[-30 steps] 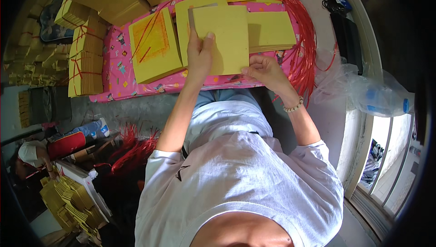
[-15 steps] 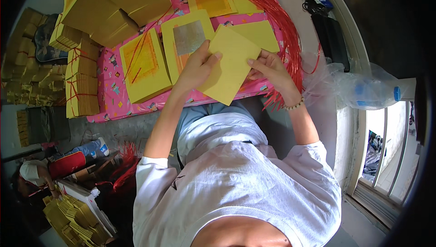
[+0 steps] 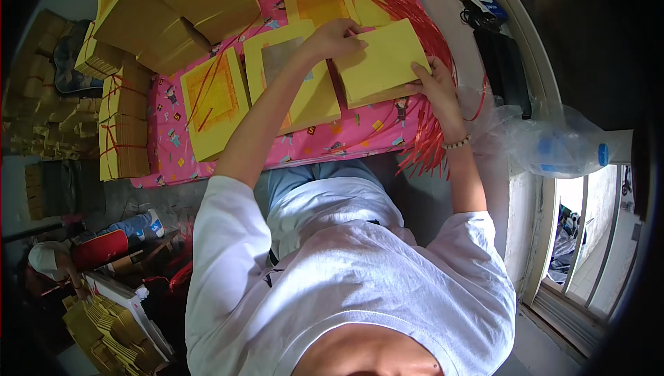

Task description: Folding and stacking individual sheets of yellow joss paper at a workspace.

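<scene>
Both my hands are at a stack of plain yellow paper (image 3: 380, 65) on the right part of the table. My left hand (image 3: 335, 39) grips its upper left edge, fingers bent over the far side and thumb on top. On the right edge, my right hand (image 3: 438, 92) pinches the paper, with the thumb above and the fingers partly hidden below. Left of this lies a yellow paper stack with a silver square (image 3: 278, 54), partly covered by my left forearm. Farther left is another stack with an orange-gold square (image 3: 213, 92), and red strands lie across it.
The pink patterned tablecloth (image 3: 318, 142) lies under the stacks. A bundle of red plastic strands (image 3: 443, 51) runs down the right side. Tied yellow bundles (image 3: 124, 148) and tall stacks (image 3: 187, 10) stand left. A clear plastic bag (image 3: 560, 144) sits right; another person (image 3: 59, 262) is lower left.
The yellow paper held tilted near me has gone away and to the right, and now lies level on the right stack. My left hand moved to its far left edge; my right hand shifted right.
</scene>
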### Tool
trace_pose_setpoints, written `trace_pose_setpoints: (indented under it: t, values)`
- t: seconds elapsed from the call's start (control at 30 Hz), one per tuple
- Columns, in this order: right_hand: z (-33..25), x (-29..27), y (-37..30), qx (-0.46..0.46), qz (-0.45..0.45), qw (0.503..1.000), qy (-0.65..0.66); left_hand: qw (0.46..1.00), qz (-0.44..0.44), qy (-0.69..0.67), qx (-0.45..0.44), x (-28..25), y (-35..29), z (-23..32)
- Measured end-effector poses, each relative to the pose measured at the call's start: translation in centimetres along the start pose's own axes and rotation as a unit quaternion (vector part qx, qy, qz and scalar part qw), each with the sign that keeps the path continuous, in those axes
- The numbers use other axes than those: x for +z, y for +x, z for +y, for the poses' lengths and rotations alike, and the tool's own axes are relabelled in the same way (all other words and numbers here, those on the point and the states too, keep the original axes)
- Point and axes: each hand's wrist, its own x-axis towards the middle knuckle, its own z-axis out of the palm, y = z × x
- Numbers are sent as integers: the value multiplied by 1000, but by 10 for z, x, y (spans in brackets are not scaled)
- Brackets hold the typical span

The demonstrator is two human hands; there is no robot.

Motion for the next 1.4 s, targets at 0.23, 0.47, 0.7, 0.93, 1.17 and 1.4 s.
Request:
trace_pose_setpoints:
  t: [0.23,0.47,0.7,0.93,1.17,1.4]
  values:
    - [30,-4,8,22,38,997,-67,996,24,86,-2,28,30,-37]
    - [47,-11,12,33,28,994,-100,995,42,89,0,39,34,-44]
    - [48,-14,12,42,20,997,-66,993,57,101,5,42,29,-43]
    - [38,-14,9,33,29,984,-172,982,79,172,-5,51,22,-38]
    - [34,-37,22,-33,20,912,-408,968,95,229,-28,56,20,-32]
    - [24,-24,10,-67,68,849,-521,960,106,255,-40,64,13,-22]
